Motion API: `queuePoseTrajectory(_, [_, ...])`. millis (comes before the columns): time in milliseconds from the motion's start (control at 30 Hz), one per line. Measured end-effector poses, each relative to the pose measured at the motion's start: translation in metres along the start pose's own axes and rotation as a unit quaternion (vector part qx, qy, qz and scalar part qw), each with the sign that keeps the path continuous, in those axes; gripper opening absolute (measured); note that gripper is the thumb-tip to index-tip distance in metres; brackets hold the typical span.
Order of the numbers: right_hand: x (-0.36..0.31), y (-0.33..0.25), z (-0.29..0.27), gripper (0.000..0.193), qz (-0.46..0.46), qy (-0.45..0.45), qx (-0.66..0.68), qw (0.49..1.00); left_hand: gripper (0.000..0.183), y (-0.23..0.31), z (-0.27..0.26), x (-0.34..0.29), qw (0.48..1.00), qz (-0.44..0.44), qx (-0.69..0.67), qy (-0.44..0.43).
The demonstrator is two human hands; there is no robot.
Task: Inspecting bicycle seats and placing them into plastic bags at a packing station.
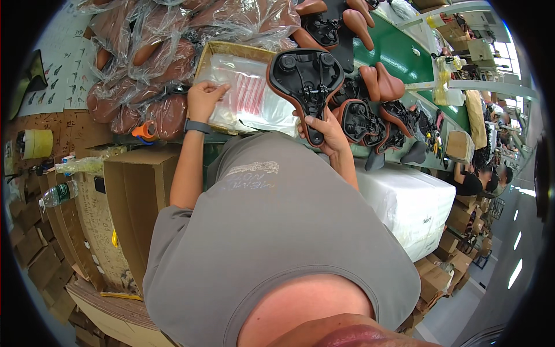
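Head view: near left stands a cardboard box (134,173); near right, a white plastic-wrapped block (402,199). Beyond, the right hand (328,130) has its fingers around the narrow nose of an upturned black-and-brown saddle (308,75), which hides a shallow box (240,51)'s far right corner. Left hand (203,99) touches that box's clear bags (231,66); any pinch is unclear. Film-wrapped saddles (167,61), cut off, crowd far left.

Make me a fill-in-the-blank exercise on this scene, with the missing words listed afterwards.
1. The saddle, underside toward the camera, is held in the person's ____ hand.
2. The dark wristband is worn on the ____ wrist.
3. The clear plastic bags in the open box show markings coloured ____.
4. The large wrapped package is ____ in colour.

Missing words: right; left; red; white.
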State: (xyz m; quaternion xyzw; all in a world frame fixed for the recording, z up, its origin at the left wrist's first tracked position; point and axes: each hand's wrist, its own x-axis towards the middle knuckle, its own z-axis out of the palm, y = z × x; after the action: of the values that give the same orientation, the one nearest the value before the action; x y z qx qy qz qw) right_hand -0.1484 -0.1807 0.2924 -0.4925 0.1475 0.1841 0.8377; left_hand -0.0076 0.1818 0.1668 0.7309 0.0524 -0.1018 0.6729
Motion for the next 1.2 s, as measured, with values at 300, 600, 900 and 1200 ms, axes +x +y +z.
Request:
queuePoseTrajectory(300, [0.020, -0.011, 0.053, 0.062, 0.110, -0.079, 0.109, 0.985, 0.020, 0.076, 0.091, -0.091, 0.955, -0.082, -0.215, -0.188])
queuePoseTrajectory(600, [0.004, -0.017, 0.029, 0.060, 0.006, -0.065, 0.096, 0.993, 0.014, 0.099, 0.012, -0.089, 0.903, -0.070, -0.389, -0.165])
queuePoseTrajectory(900, [-0.011, -0.032, -0.014, 0.070, -0.075, -0.149, -0.007, 0.986, 0.022, 0.149, 0.035, -0.040, 0.944, -0.148, -0.279, -0.095])
queuePoseTrajectory(1200, [0.015, -0.002, -0.001, 0.107, -0.180, 0.117, -0.173, 0.961, 0.020, 0.199, 0.126, -0.065, 0.884, 0.262, -0.024, -0.386])
